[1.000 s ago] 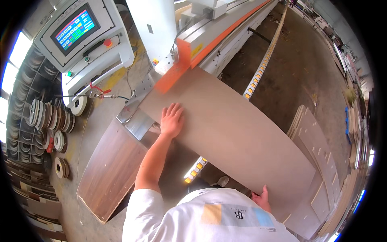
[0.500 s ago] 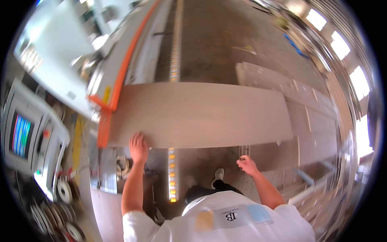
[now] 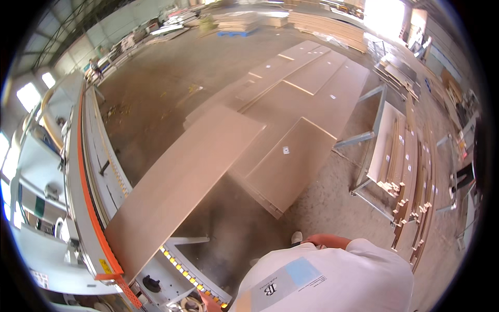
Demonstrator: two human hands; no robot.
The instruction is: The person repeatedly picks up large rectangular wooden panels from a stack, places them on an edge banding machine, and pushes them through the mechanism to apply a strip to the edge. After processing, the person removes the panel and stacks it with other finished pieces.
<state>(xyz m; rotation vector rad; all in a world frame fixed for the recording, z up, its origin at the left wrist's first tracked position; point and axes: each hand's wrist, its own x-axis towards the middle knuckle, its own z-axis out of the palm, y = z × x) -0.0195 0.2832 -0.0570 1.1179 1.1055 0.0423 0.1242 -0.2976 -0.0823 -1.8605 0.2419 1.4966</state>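
A long brown board (image 3: 192, 166) slants from the orange-edged machine (image 3: 86, 161) at the left toward the stacked panels. Its near left end lies against the orange guard (image 3: 127, 291), on a support with a row of yellow rollers (image 3: 182, 270). At the bottom edge a small bit of my left arm or hand (image 3: 209, 301) shows beside the rollers; its fingers cannot be made out. My right arm (image 3: 328, 240) is bent in front of my white shirt, apart from the board. The fingers of that hand are hidden.
Large brown panels (image 3: 332, 99) lie stacked beyond the board, a smaller panel (image 3: 291, 161) nearest me. To the right, a metal frame rack (image 3: 358, 138) stands beside long narrow strips (image 3: 410, 171). More board piles (image 3: 327, 28) and a blue pallet (image 3: 234, 34) are at the back.
My view has swung to the right, bringing the stacked panels and rack into sight. My left hand has come off the board's near edge; my right hand has drawn in to my body.
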